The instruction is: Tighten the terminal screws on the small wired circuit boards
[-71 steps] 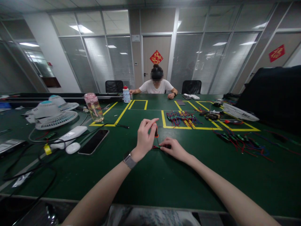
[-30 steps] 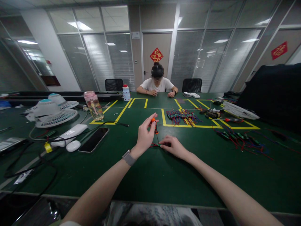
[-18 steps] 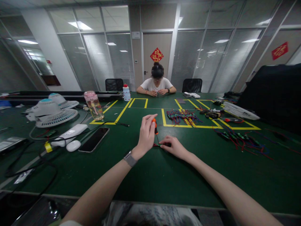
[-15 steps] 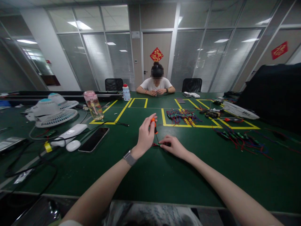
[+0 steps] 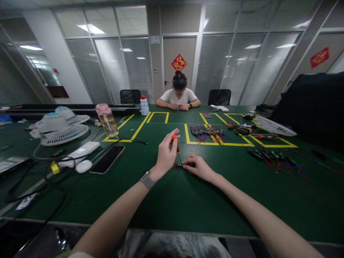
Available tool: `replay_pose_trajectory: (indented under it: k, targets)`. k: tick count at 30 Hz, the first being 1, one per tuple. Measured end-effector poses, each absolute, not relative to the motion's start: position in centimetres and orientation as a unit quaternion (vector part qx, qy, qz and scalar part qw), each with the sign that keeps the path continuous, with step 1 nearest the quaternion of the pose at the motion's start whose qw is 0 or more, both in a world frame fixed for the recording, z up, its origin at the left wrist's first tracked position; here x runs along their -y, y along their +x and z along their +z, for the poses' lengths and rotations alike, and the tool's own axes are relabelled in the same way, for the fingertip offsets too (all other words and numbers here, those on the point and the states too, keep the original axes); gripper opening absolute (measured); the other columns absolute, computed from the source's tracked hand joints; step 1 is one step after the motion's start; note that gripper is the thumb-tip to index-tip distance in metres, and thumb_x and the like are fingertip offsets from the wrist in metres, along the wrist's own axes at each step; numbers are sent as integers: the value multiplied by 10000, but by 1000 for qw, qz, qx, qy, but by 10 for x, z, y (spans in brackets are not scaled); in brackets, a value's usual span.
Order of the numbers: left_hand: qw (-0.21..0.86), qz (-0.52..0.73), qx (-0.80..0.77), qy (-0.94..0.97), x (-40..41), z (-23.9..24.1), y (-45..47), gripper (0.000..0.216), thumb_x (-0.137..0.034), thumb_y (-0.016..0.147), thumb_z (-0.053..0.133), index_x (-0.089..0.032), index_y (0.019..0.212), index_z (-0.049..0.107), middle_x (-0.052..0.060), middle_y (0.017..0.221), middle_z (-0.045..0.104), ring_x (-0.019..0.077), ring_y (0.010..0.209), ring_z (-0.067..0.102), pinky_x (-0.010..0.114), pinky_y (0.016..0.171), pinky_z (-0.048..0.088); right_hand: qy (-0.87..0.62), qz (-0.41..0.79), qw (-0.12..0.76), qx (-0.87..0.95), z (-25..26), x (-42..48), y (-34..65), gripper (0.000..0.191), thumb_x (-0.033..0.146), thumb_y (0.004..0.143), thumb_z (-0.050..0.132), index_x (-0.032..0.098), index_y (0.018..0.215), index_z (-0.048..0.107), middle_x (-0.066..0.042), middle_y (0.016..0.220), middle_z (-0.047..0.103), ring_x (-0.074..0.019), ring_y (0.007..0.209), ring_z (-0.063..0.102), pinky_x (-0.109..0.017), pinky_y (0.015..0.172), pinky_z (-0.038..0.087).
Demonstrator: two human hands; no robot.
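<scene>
Head: left hand (image 5: pixel 164 154) fingers pinch slim orange-handled screwdriver (image 5: pixel 175 140); right hand (image 5: pixel 199 167) fingers pin wired board (image 5: pixel 180 165)

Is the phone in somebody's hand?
No, the phone lies flat on the table, with no hand touching it.

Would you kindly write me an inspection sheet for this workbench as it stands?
Surface: green table marked with yellow tape boxes.
Job's things: screwdriver upright over small wired board.
Clutter: phone, fans and pink bottle at left.
Hands: left hand grips the screwdriver; right hand pins the small wired board down.
Cables: black cables at left; wired pieces piled in a box, more loose at right.
Surroundings: another person seated opposite; glass partitions.
</scene>
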State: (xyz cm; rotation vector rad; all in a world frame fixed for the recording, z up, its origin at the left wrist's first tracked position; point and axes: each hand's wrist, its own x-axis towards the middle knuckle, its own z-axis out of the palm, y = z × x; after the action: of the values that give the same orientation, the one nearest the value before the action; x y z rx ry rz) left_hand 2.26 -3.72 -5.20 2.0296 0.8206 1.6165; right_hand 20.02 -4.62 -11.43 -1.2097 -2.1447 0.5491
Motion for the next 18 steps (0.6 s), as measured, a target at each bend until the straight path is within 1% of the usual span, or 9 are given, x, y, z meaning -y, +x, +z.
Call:
replay_pose_trajectory:
  k: [2,4,6,8,11,13,15,17,18]
  targets:
    - [184,586,-308,726,38,-50,22,288,-262,929,476,-206,1202,551,69,1077,623,158,936,615,293,822,492,-456,206,304,810,-114,46,200,163,214,815,634,172,931,741,-48,814,613,-150,706,579,-277,693,466]
    - [142,586,-326,728,40,-47,21,188,-284,886,557,-193,1034,628,39,926,625,149,849,599,278,780,483,-458,206,303,810,-114,46,200,162,215,814,637,174,930,741,-51,819,616,-155,719,581,-281,700,467]
    - [121,581,-339,730,42,-45,20,157,-305,873,575,-187,945,648,30,879,599,145,820,579,268,757,473,-461,204,302,809,-114,47,200,162,219,814,638,177,932,742,-54,826,620,-158,727,581,-286,704,466]
    - [135,573,-337,735,43,-45,19,215,-306,917,498,-199,1037,639,45,964,589,145,873,579,269,781,473,-462,203,303,809,-113,47,200,164,220,815,636,175,932,742,-56,830,620,-157,722,581,-286,702,467]
    - [180,566,-308,743,41,-48,20,342,-256,972,349,-233,1269,518,72,1183,558,152,1027,576,305,899,460,-460,205,305,808,-113,47,200,163,219,814,635,173,929,742,-54,827,617,-153,713,581,-283,700,470]
    - [204,570,-289,742,40,-49,21,369,-239,973,342,-231,1323,459,84,1234,558,160,1063,582,324,927,457,-460,208,305,808,-113,47,200,162,218,812,637,174,926,743,-53,830,617,-152,712,581,-282,703,471]
    - [201,573,-281,743,41,-48,21,339,-245,954,408,-220,1277,508,80,1141,612,161,992,609,307,869,483,-462,208,304,807,-113,47,199,162,216,811,637,173,926,743,-53,832,617,-151,707,579,-282,700,471]
    - [161,578,-288,746,44,-45,22,238,-257,907,519,-210,1116,622,50,950,636,151,860,610,280,785,493,-463,208,304,807,-113,47,199,159,212,809,639,172,923,742,-52,829,615,-151,704,578,-280,694,469]
    - [133,581,-296,746,46,-43,22,179,-263,874,574,-207,1020,661,32,868,617,143,798,592,271,755,488,-463,207,304,806,-113,47,199,157,211,808,639,173,920,742,-51,825,613,-151,703,577,-278,689,468]
